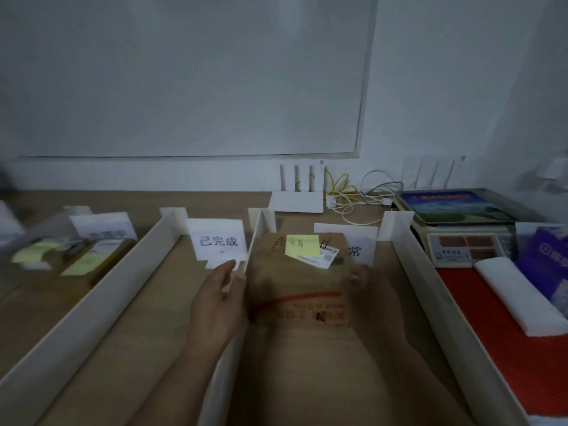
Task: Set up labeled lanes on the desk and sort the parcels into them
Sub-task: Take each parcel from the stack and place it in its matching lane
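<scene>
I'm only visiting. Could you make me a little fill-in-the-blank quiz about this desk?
1. The sticky note on the brown parcel is ____.
2. That parcel lies in the lane directly to the ____ of the 已完成 sign.
3. The folded white cloth lies on a ____ mat.
Missing words: yellow; right; red.

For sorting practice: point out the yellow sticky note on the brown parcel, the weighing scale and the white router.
yellow sticky note (302, 245): head view, its centre.
weighing scale (470, 247): head view, front display panel.
white router (296, 202): head view, flat body.
</scene>
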A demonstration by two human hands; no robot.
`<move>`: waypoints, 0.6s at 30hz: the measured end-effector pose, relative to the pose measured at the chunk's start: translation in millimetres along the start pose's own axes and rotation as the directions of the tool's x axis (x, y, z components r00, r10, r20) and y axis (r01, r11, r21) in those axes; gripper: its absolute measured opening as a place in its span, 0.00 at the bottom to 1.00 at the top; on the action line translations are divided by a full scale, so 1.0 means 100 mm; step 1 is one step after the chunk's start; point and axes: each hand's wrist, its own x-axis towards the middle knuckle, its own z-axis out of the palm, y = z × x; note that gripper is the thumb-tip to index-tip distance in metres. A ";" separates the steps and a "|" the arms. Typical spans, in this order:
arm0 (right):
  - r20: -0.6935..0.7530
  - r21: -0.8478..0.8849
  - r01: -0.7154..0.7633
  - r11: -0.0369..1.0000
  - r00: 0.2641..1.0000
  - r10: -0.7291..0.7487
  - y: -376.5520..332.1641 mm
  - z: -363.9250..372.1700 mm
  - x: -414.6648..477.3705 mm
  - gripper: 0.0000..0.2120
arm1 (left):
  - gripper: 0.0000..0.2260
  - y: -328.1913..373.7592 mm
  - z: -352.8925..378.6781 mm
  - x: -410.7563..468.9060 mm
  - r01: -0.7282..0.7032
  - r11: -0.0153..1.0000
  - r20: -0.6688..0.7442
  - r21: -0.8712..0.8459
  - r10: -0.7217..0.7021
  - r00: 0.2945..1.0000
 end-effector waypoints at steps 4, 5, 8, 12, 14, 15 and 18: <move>0.057 -0.160 0.123 0.979 0.992 -0.115 -0.27 0.06 -0.72 0.12 | 0.15 -0.21 -0.62 -0.77 0.032 0.993 -0.095 0.115 -0.021 0.995; 0.076 -0.174 0.183 0.968 0.982 -0.172 -0.36 0.08 -0.91 0.13 | 0.15 -0.26 -0.78 -0.95 0.045 0.989 -0.120 0.142 -0.027 0.992; 0.158 -0.145 0.373 0.917 0.923 -0.350 -0.62 0.13 -1.47 0.15 | 0.16 -0.36 -1.27 -1.47 0.086 0.974 -0.225 0.209 -0.037 0.974; 0.349 -0.100 0.499 0.861 0.828 -0.440 -1.01 0.26 -2.18 0.16 | 0.17 -0.45 -1.84 -2.16 0.191 0.960 -0.360 0.206 -0.107 0.927; 0.417 -0.040 0.548 0.836 0.769 -0.484 -1.21 0.33 -2.53 0.16 | 0.17 -0.51 -2.11 -2.49 0.254 0.950 -0.411 0.184 -0.160 0.897; 0.442 -0.007 0.571 0.821 0.738 -0.509 -1.29 0.38 -2.69 0.16 | 0.17 -0.55 -2.25 -2.64 0.277 0.946 -0.428 0.171 -0.182 0.885; 0.498 0.110 0.624 0.774 0.639 -0.586 -1.58 0.58 -3.12 0.17 | 0.15 -0.72 -2.74 -2.97 0.294 0.955 -0.466 0.047 -0.239 0.852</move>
